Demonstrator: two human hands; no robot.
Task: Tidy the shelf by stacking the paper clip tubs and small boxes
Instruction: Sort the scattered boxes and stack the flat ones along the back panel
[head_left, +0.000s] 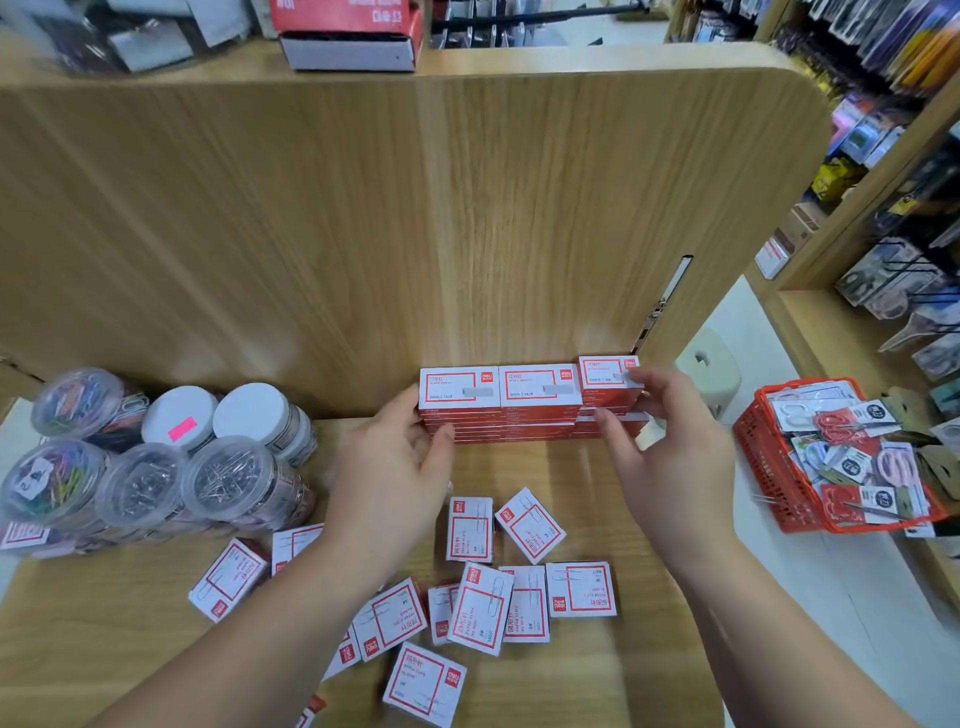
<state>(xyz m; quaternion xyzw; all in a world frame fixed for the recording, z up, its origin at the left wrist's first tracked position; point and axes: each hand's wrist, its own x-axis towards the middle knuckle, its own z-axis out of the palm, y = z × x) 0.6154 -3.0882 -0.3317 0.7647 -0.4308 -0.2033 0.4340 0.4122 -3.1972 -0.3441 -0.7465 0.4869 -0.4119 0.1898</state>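
Red-and-white staple boxes stand in a stacked row (524, 402) against the wooden back panel. My left hand (400, 467) presses on the left end of the row, thumb on its front. At the right end, my right hand (670, 441) pinches the rightmost stack of boxes (605, 382), which stands a little higher than the rest. Several small paper clip boxes (480, 605) lie scattered on the shelf between my forearms. Clear round paper clip tubs (150, 467) sit stacked at the left, some with white lids.
A red plastic basket (774, 467) of packaged scissors sits on the floor at the right. The wooden shelf (582, 686) ends with a rounded edge at the right. A red box (345, 31) rests on the top ledge. A white stool (709, 369) stands behind the panel.
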